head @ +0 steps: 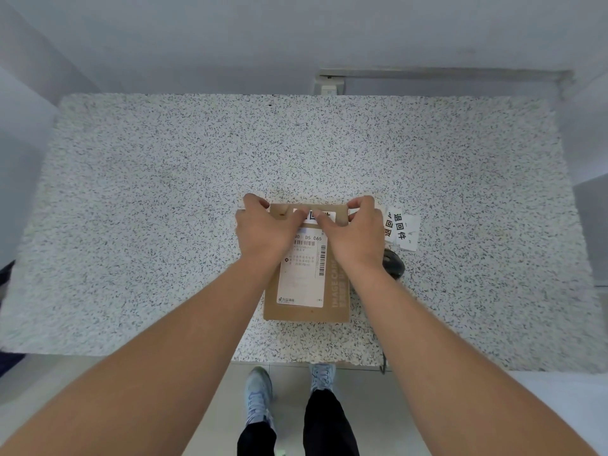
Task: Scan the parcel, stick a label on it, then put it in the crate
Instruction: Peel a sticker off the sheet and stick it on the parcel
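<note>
A flat brown cardboard parcel [307,307] lies on the speckled table [164,192] near its front edge, with a white shipping label [302,274] on top. A small white sticker label [314,216] sits at the parcel's far end. My left hand [263,228] and my right hand [355,232] both rest on that far end, thumbs pressed on the sticker and fingers curled over the parcel's far corners. No crate is in view.
Loose white labels with black characters [399,227] lie just right of the parcel. A black handheld scanner [393,262] lies beside my right wrist, its cable [383,365] hanging over the table's front edge. A wall socket [329,87] sits behind the table.
</note>
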Action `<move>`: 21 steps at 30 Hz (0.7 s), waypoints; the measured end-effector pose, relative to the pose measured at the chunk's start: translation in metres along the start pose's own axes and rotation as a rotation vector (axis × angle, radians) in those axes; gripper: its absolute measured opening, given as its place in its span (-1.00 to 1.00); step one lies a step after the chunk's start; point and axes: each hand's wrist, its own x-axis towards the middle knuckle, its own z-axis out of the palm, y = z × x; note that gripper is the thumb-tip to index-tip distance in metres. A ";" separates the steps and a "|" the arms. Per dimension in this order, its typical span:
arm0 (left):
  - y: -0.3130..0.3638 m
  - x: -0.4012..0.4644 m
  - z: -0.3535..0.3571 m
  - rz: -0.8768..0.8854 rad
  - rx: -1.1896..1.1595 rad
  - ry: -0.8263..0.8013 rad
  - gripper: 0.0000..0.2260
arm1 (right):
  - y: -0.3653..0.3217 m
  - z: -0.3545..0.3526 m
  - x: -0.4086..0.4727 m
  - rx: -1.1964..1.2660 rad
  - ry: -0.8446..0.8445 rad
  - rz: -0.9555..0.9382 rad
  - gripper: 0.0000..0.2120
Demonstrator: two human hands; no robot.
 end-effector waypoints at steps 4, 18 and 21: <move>-0.003 -0.003 0.004 -0.005 -0.051 0.012 -0.43 | 0.002 0.004 0.000 0.034 0.008 0.001 -0.52; -0.018 -0.010 0.000 0.161 0.030 -0.003 -0.46 | 0.012 0.002 -0.012 0.096 0.018 -0.073 -0.61; -0.023 -0.014 -0.001 0.169 0.024 -0.026 -0.41 | 0.013 0.003 -0.014 0.091 0.023 -0.076 -0.54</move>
